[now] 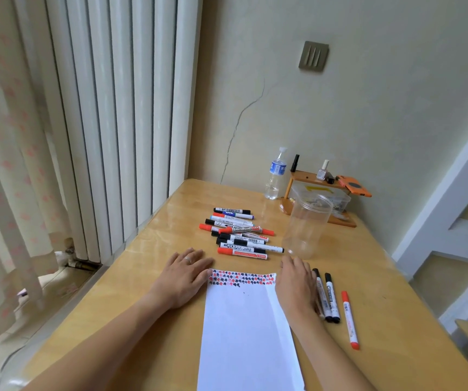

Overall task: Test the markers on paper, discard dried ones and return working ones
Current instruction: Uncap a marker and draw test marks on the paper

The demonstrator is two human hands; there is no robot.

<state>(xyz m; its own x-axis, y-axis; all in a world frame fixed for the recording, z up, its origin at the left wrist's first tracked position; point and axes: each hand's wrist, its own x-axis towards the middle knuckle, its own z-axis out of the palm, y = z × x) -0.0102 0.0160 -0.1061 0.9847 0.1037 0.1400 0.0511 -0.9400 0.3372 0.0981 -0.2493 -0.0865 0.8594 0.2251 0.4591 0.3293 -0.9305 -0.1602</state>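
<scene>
hands: left hand (185,273) and right hand (296,280) flat, fingers straight, holding nothing
paper: white rectangular sheet (244,334), red/black marks along top
desk: glossy wood (148,320)
markers: capped plastic pile (240,234)

We've got a wooden surface (170,238) pushed into the room corner. At its far end: a water bottle (275,173) standing upright near the wall, just beside a small orange rack (312,179). On the rack's top shelf we see a nail polish bottle (323,171) and an orange case (354,186) hanging off the right end. White radiator (114,108) and patterned curtain (7,165) left; grey wall plate (313,56) and a wall crack (238,128) above.
</scene>
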